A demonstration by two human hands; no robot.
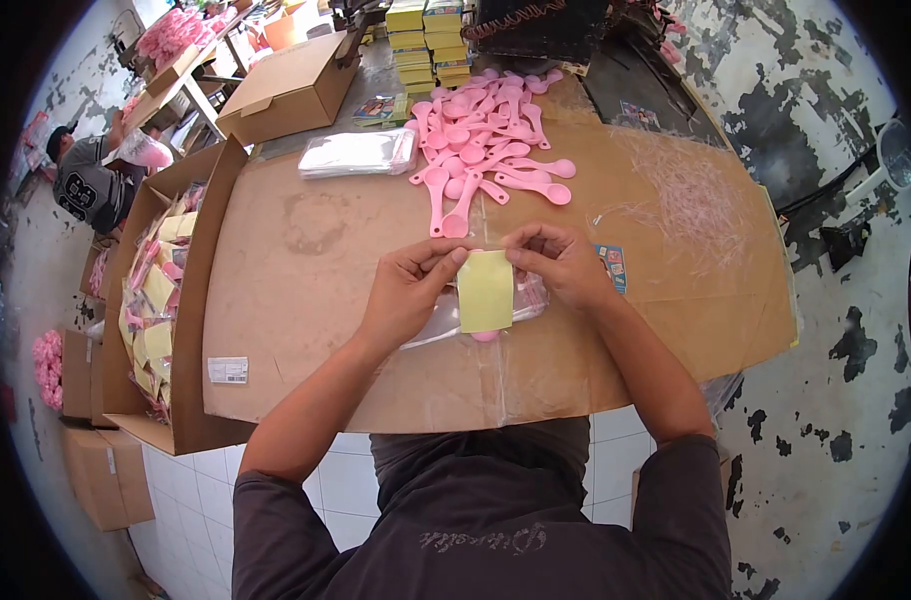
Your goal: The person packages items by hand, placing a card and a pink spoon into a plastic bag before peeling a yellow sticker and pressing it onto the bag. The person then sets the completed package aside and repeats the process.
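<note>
My left hand (408,285) pinches the upper left corner of a pale yellow card (487,292). At the opposite top corner, the thumb and fingers of my right hand (566,268) are closed on the same card. Below the card's lower edge shows the rounded end of a pink measuring spoon (486,337); the card hides the rest of it. Clear plastic bags (438,328) lie flat under the card. Just beyond my hands is a heap of pink measuring spoons (476,150). A blue printed card (612,268) lies beside my right wrist.
Left of the cardboard-covered table (276,300) stands a long open box (208,300) of packed bags. A stack of clear bags (358,155), a closed carton (286,88) and card stacks (426,45) are farther back. Plastic strips (691,195) lie right. Another person (91,180) works far left.
</note>
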